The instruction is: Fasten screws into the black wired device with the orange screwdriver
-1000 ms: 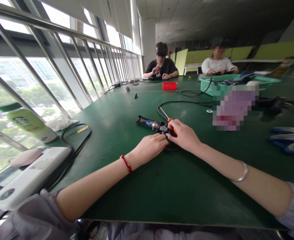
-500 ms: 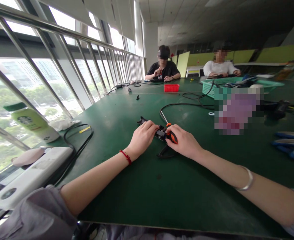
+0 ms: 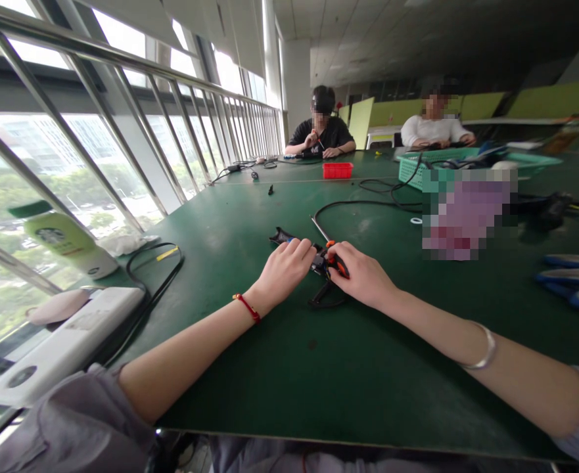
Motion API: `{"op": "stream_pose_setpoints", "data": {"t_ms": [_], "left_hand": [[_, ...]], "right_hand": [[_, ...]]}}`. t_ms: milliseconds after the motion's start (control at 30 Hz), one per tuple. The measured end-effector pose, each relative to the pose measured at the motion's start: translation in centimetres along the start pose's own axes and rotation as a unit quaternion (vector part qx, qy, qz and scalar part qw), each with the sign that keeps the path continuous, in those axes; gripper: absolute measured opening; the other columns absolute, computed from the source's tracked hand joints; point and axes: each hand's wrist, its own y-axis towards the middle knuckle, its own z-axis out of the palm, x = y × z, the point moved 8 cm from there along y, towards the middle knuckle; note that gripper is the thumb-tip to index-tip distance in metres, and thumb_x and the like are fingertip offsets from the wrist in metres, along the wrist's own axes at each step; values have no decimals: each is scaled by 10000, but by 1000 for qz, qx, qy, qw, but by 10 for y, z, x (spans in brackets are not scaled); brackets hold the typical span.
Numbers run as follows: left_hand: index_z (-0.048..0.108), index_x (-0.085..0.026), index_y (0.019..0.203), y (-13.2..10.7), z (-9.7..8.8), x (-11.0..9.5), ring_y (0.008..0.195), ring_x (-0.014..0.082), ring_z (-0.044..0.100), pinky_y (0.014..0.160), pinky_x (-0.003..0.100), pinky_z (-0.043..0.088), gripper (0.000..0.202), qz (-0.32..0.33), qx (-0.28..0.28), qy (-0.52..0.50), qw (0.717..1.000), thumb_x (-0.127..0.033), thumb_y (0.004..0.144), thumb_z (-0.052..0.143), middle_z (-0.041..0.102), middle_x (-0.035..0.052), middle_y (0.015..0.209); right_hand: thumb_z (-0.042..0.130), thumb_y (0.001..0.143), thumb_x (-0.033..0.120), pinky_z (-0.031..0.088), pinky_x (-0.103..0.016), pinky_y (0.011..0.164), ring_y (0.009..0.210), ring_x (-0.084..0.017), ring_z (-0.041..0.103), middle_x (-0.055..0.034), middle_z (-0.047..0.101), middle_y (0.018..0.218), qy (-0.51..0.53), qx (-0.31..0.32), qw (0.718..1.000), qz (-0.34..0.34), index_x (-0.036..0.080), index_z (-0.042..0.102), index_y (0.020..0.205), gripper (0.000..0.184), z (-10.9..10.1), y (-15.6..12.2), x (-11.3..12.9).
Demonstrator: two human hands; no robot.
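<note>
My left hand (image 3: 285, 270) is closed around a black device (image 3: 320, 264) with inner parts showing; its dark curved end (image 3: 282, 235) sticks out past my fingers. In my right hand (image 3: 361, 270) I grip a screwdriver (image 3: 341, 266) with an orange and black handle, its metal shaft pointing up and left, away from the device. The fingers of that hand are also beside the device, and I cannot tell whether they touch it. Below lies a black curved piece (image 3: 326, 297) on the green table (image 3: 279, 381). A black cable (image 3: 353, 205) runs off behind the hands.
Left: a bottle (image 3: 62, 240), a white box-like device (image 3: 67, 348) and a looped cable (image 3: 154, 286). Farther back: a red bin (image 3: 337, 171) and a green basket (image 3: 412, 172). At right lie blue-and-white gloves (image 3: 572, 279). Two people sit across the table.
My left hand has shifted slightly, with the device turned a little in it. The screwdriver stays in my right hand, nearly unmoved.
</note>
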Motion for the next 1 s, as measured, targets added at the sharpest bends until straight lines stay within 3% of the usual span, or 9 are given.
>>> {"op": "stream_pose_setpoints", "data": {"t_ms": [167, 433, 700, 833, 1000], "left_hand": [[542, -138, 978, 1, 3, -1, 825, 193, 521, 716, 312, 441, 217, 5, 5, -4, 1000, -92, 915, 339, 555, 84, 936], [580, -158, 1018, -3, 9, 5, 810, 177, 537, 712, 295, 441, 203, -12, -41, -67, 997, -170, 926, 400, 580, 62, 912], [579, -179, 884, -4, -2, 9, 798, 130, 575, 748, 244, 452, 166, -44, -107, -275, 954, -270, 926, 446, 631, 25, 850], [583, -174, 843, 0, 5, 6, 741, 133, 557, 722, 254, 444, 180, -43, -105, -270, 956, -288, 917, 465, 629, 20, 774], [596, -176, 813, 2, 8, 5, 782, 148, 542, 730, 261, 443, 155, -22, -108, -267, 957, -276, 893, 508, 635, 30, 817]], "right_hand": [[467, 817, 240, 446, -279, 637, 800, -184, 596, -54, 590, 1028, 2, 2, 1000, -4, 209, 488, 967, 155, 2, 1, -2], [470, 813, 231, 450, -278, 641, 797, -182, 595, -50, 581, 1026, 2, 3, 1000, -5, 204, 484, 963, 153, 2, 0, 0], [463, 808, 220, 437, -269, 624, 803, -178, 587, -57, 572, 1035, -1, 8, 1000, -3, 205, 477, 960, 153, 3, 1, -2], [462, 786, 197, 424, -262, 610, 804, -176, 578, -61, 565, 1047, 3, 14, 1000, -4, 203, 476, 967, 181, 4, 1, -3], [455, 769, 187, 421, -272, 612, 779, -178, 564, -63, 559, 1009, -3, 6, 1000, 3, 201, 474, 971, 203, 2, -1, -1]]}}
